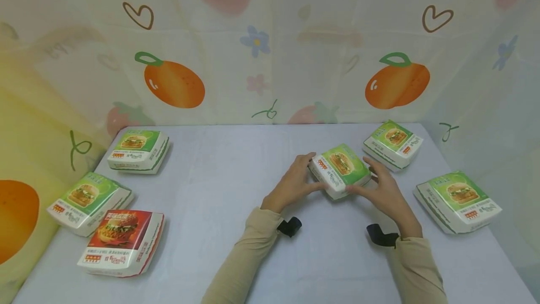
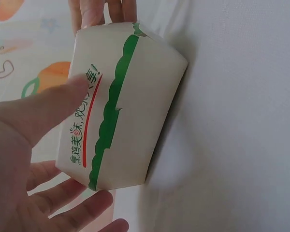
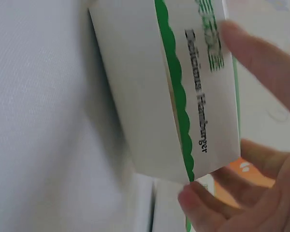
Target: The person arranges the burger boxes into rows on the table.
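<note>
A green-and-white burger box (image 1: 342, 169) with a burger picture on its lid is held between both hands, right of the table's middle. My left hand (image 1: 293, 181) grips its left side, thumb at the front and fingers at the left edge. On the opposite side, my right hand (image 1: 386, 191) holds the box by thumb and fingers. In the left wrist view the box's side (image 2: 121, 111) shows a green scalloped band; in the right wrist view another side (image 3: 159, 92) reads "Delicious Hamburger". Whether its base touches the table cannot be told.
Two green burger boxes stand to the right, one at the back (image 1: 392, 145) and one nearer (image 1: 457, 202). At left are two more green boxes (image 1: 138, 150) and a red burger box (image 1: 122, 243). A white cloth (image 1: 202, 229) covers the table; a printed curtain (image 1: 270, 79) hangs behind.
</note>
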A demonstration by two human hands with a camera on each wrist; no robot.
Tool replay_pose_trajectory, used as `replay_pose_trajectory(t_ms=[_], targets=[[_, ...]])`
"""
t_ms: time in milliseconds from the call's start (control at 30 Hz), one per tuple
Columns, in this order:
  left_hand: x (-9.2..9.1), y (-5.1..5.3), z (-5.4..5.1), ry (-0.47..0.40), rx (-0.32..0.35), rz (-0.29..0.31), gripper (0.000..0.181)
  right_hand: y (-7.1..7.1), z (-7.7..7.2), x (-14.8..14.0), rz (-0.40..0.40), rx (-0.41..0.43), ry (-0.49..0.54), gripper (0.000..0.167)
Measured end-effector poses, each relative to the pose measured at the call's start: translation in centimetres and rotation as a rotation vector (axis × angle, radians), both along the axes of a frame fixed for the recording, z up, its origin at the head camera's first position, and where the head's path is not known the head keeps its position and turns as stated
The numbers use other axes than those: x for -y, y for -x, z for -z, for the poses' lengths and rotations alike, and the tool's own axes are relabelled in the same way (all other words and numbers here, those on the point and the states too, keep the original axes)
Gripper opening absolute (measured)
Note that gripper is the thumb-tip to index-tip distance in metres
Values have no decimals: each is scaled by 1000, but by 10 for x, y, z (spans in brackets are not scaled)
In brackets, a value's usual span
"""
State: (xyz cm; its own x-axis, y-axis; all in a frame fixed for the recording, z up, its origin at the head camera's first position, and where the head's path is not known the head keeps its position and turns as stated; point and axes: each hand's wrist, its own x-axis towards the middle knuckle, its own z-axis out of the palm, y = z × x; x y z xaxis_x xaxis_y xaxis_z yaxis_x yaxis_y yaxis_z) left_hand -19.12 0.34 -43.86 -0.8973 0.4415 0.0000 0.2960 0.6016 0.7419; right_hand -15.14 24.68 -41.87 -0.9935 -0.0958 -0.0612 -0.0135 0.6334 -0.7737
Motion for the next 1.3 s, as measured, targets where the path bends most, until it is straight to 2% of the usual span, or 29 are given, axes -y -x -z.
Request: replay_pose_trajectory(t_ms=[167,267,433,567,733,1033,1167,1300], targets=[[2,2,-1,6,-14,-40,82,2,5,0,67,-6,-21,98],[4,3,-1,0,-14,-68,75,2,7,1,87,-17,-16,91],[5,3,-1,-11,-24,-110,64,1,9,4,81,-20,22,76],[6,4,0,-21,-15,-113,61,1,12,7,58,-14,49,69],[7,4,0,-53,1,-110,59,2,13,11,56,9,66,72],[12,8,3,-72,-12,-126,58,3,15,22,27,91,120,86],[14,10,3,-79,-10,-139,57,4,18,24,23,68,111,89],[13,10,4,-88,-21,-152,55,8,21,25,14,4,100,84]])
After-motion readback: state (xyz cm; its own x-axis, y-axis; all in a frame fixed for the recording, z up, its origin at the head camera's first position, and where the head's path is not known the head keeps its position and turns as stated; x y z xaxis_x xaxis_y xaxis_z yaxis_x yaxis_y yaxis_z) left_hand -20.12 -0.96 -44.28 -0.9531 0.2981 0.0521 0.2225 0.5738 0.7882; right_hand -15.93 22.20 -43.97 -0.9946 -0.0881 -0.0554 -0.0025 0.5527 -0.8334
